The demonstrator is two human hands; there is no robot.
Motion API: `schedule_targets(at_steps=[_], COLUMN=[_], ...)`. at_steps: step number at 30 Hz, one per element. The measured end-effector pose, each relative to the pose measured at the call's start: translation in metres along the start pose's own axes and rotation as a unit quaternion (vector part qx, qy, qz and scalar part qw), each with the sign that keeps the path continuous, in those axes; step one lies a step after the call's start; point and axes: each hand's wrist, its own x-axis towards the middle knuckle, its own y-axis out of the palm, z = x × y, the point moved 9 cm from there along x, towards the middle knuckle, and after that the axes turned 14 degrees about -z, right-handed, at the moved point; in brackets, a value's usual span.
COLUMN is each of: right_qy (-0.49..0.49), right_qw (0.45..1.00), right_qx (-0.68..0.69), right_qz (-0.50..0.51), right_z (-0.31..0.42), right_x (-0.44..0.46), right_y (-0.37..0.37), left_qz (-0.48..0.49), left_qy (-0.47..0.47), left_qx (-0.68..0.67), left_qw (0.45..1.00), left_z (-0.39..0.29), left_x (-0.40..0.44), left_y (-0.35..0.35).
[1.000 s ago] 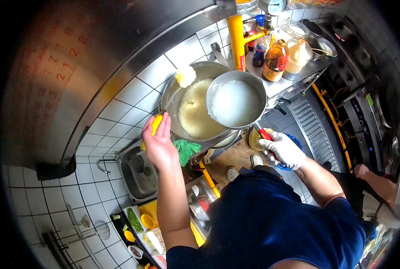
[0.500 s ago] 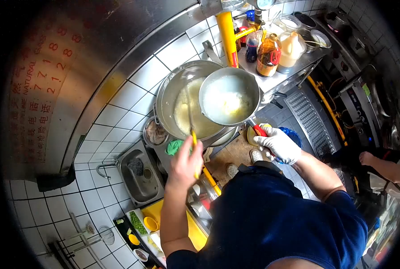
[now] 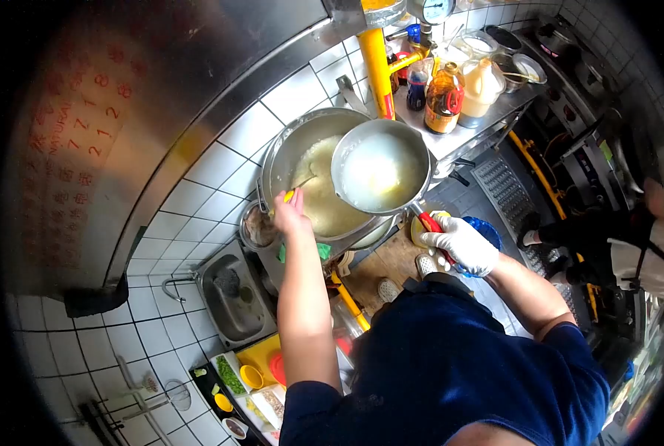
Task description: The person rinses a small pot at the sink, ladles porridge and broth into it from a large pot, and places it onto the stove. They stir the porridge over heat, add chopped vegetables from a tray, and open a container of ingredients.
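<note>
My bare left hand (image 3: 291, 213) is closed on the yellow handle of a utensil (image 3: 306, 181), over the left part of a large metal pot (image 3: 276, 165). The utensil's far end dips into the pale, cloudy contents (image 3: 324, 204). My gloved right hand (image 3: 460, 244) grips the red handle (image 3: 427, 221) of a saucepan (image 3: 341, 182). That saucepan overlaps the right side of the large pot and holds whitish liquid with a yellowish patch. A green cloth (image 3: 323, 251) lies below the pot's rim, beside my left forearm.
Sauce bottles (image 3: 443, 100) and bowls stand on the metal counter at upper right. A yellow pipe (image 3: 376, 70) rises behind the pots. The sink (image 3: 235, 297) and food containers (image 3: 252, 376) are at lower left. Another person (image 3: 644, 256) stands at the right.
The pale lump lifted on the utensil earlier is gone from it, and a yellowish patch shows in the saucepan. My left hand has moved back left, the utensil's end now in the large pot.
</note>
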Motion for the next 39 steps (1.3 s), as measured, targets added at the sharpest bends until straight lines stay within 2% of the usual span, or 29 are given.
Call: schedule_targets(at_steps=[2,5,8,11,13,15,16,17,19,20,21,23,26,29,32,35,38,39], right_qy=[-0.004,0.009,0.006,0.015,0.024,0.025,0.024,0.028,0.032,0.032,0.031,0.025,0.009,0.002,-0.003,0.010,0.008,0.007], right_qw=[1.000,1.000,1.000,1.000,1.000,1.000,0.999,0.999,0.999,0.999,0.999,1.000,1.000,1.000,1.000,1.000,1.000,1.000], right_qx=[-0.001,-0.002,-0.015,0.007,0.015,0.007,0.015,0.013,0.012,0.012,0.013,0.018,0.022,0.010,-0.001,-0.004,-0.013,-0.017], right_qz=[-0.006,0.007,0.013,0.004,0.009,0.015,0.016,0.018,0.019,0.013,0.006,0.001,0.005,0.002,0.000,-0.006,-0.009,-0.010], right_z=[0.006,0.003,-0.002,0.007,0.006,0.006,0.002,0.001,0.001,0.004,0.009,0.009,0.001,-0.003,-0.004,-0.005,0.003,0.007], right_x=[-0.003,-0.003,0.000,-0.007,-0.008,-0.007,-0.004,-0.004,-0.004,-0.005,-0.008,-0.010,-0.002,0.003,0.004,0.002,-0.002,-0.004], right_y=[-0.001,-0.001,-0.001,0.002,0.004,0.005,0.006,0.006,0.007,0.006,0.006,0.006,0.005,0.005,0.004,0.003,0.004,0.004], left_qz=[-0.026,0.012,0.130,0.167,0.238,0.326,0.417,0.487,0.495,0.463,0.428,0.360,0.355,0.421,0.443,0.412,0.257,0.212], left_qy=[-0.009,0.016,0.078,0.165,0.267,0.368,0.479,0.565,0.629,0.678,0.685,0.617,0.526,0.520,0.515,0.435,0.403,0.307], left_qx=[-0.024,-0.041,-0.074,-0.024,0.061,0.179,0.290,0.388,0.402,0.409,0.424,0.496,0.558,0.575,0.638,0.657,0.525,0.408], left_qw=[0.999,0.999,0.986,0.972,0.932,0.852,0.716,0.542,0.445,0.397,0.411,0.494,0.535,0.471,0.363,0.457,0.704,0.833], left_z=[-0.015,-0.060,-0.116,-0.161,-0.161,-0.149,-0.144,-0.130,-0.116,-0.114,-0.115,-0.115,-0.088,-0.052,-0.030,-0.023,-0.043,-0.043], left_x=[-0.017,-0.069,-0.125,-0.203,-0.237,-0.269,-0.296,-0.319,-0.323,-0.314,-0.298,-0.249,-0.172,-0.122,-0.106,-0.097,-0.061,-0.040], left_y=[-0.009,-0.006,-0.007,-0.019,-0.039,-0.047,-0.038,-0.036,-0.037,-0.037,-0.033,-0.017,0.014,0.034,0.046,0.056,0.043,0.033])
